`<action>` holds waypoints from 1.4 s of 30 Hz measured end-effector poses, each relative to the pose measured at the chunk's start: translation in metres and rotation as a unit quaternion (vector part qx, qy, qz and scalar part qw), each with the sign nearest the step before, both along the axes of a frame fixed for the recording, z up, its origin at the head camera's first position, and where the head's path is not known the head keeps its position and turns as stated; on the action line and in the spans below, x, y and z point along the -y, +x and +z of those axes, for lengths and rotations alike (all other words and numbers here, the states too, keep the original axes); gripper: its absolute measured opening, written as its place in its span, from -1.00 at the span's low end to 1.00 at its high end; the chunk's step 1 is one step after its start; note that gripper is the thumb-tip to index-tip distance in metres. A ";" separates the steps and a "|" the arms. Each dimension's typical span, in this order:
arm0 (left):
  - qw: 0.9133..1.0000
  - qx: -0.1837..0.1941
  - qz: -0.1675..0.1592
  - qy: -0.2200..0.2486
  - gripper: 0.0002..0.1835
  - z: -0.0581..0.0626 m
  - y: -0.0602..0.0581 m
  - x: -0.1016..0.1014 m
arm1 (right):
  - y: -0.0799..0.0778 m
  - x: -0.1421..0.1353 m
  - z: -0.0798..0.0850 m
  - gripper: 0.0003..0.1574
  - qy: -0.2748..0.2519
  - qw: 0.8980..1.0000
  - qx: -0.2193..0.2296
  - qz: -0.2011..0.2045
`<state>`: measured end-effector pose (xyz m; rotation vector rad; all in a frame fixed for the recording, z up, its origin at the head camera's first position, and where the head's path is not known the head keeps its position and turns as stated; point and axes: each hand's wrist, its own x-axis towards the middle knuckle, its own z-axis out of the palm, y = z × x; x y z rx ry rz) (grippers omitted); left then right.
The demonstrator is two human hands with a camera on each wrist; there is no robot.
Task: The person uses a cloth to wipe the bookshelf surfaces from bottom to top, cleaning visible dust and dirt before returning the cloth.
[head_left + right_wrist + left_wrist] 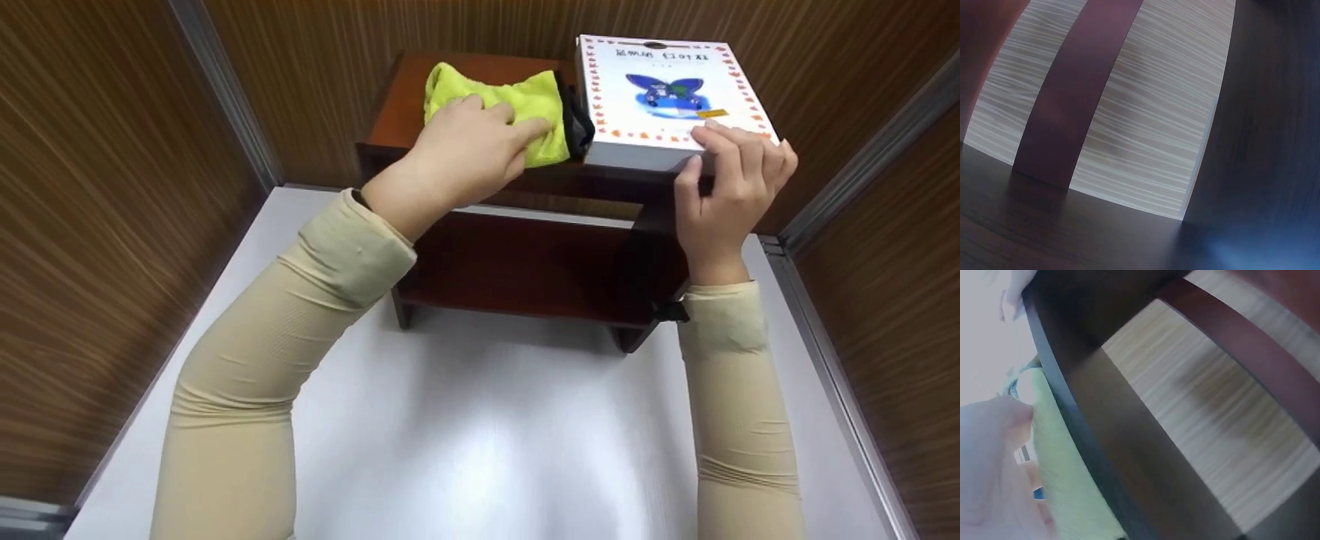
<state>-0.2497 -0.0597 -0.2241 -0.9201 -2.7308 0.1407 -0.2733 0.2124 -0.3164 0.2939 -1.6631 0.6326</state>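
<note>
On the top of a reddish-brown wooden shelf unit lies a bunched, bright yellow-green cloth with a black edge on its right. My left hand holds it from above near the shelf's front edge. The left wrist view has the pale green cloth along that edge. To the right is a thick white book or stack of books, its cover bearing a blue butterfly picture and orange border. My right hand rests on its front right corner, fingers over the top and thumb against the front side.
Below the top, the unit has a dark red lower shelf on short side panels. It stands on a white surface, close to a wood-grain back wall. Wood-grain panels with grey metal edges rise at left and right.
</note>
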 end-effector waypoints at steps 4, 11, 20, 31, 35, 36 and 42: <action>1.000 -0.008 0.013 0.019 -0.31 0.002 -0.004 0.008 | 0.005 -0.003 0.006 -0.61 -0.004 1.000 -0.001 -0.003; 0.980 -0.132 -0.119 0.084 -0.45 -0.030 -0.011 0.022 | 0.025 -0.020 0.026 -0.63 0.057 0.991 0.113 0.038; 0.817 -0.442 -0.367 0.043 -0.67 -0.065 0.011 -0.066 | 0.047 -0.042 0.092 -0.45 0.205 0.886 0.405 0.092; 0.860 -0.383 -0.273 -0.197 -0.48 -0.064 0.010 -0.189 | 0.047 -0.060 0.114 -0.38 0.199 0.794 0.555 0.147; 0.887 -0.348 -0.237 -0.190 -0.49 -0.061 0.005 -0.193 | 0.048 -0.058 0.111 -0.38 0.189 0.793 0.562 0.140; 0.890 -0.343 -0.238 -0.183 -0.49 -0.061 0.004 -0.190 | 0.048 -0.057 0.111 -0.37 0.188 0.792 0.563 0.142; 0.882 -0.366 -0.269 -0.128 -0.47 -0.064 -0.003 -0.161 | 0.044 -0.066 0.116 -0.40 0.186 0.791 0.561 0.158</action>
